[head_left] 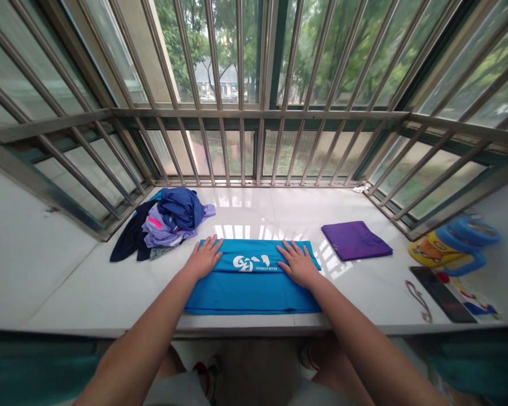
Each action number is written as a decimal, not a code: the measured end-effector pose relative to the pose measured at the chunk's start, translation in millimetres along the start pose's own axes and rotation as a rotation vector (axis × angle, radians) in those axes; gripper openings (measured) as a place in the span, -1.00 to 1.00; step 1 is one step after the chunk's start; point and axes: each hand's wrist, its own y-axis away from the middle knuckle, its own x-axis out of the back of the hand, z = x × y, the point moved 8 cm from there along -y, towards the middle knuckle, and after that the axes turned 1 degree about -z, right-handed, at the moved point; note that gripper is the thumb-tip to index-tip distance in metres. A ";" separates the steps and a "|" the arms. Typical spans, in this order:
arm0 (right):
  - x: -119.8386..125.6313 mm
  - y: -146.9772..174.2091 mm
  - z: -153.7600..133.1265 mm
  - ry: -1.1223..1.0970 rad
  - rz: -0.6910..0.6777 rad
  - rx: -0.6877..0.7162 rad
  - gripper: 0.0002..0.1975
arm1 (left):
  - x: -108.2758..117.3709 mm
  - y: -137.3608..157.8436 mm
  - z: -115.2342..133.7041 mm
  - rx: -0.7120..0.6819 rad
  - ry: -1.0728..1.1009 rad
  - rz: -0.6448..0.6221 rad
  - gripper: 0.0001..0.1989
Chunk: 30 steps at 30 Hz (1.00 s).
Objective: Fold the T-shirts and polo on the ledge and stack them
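A blue shirt (254, 290) with white lettering, "MARATHON" among it, lies folded into a wide flat strip on the white sill. My left hand (205, 257) rests flat on its left end, fingers spread over the top fold. On the right end my right hand (297, 261) presses flat, its fingers also apart. Neither hand grips the cloth. To the right of the shirt is a folded purple garment (357, 240), apart from it. A loose heap of crumpled clothes (173, 217), navy, lilac and grey, sits to the left.
Metal window bars (260, 114) enclose the sill (254, 203) at the back and sides. At the right stand a yellow and blue jug (444, 245), a dark phone-like slab (442, 294) and a thin cord (418, 300). A crumpled white scrap (361, 188) lies in the back right corner.
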 end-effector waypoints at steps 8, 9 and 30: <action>44.7 -22.2 49.9 -0.017 -0.002 -0.094 -0.30 | 45.8 -36.9 -27.9 -0.013 0.030 -0.082 -0.48; 48.3 -24.9 53.5 -0.021 -0.016 -0.091 -0.27 | 48.8 -39.1 -28.7 -0.025 0.040 -0.097 -0.56; 47.6 141.7 11.4 -0.063 0.093 0.162 -0.64 | 60.4 165.3 2.5 -0.210 0.281 0.097 -0.78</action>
